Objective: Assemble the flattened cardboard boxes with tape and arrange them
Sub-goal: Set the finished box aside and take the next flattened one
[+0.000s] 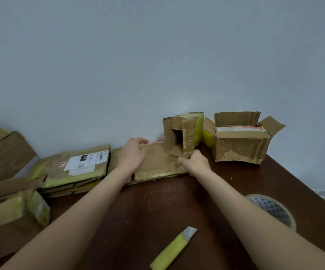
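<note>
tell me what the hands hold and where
Both hold the flattened brown cardboard box: left hand grips its far edge, right hand pinches its right edge.

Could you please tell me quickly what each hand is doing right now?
Left hand: grips the far edge of the flattened brown cardboard box.
Right hand: pinches that box's right edge.

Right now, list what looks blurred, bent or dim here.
Head view: wide-angle distortion bows the dark brown wooden table; the yellow utility knife and clear tape roll are blurred; lighting dim, flat, no harsh glare; the flattened brown cardboard box looks clearer.
</note>
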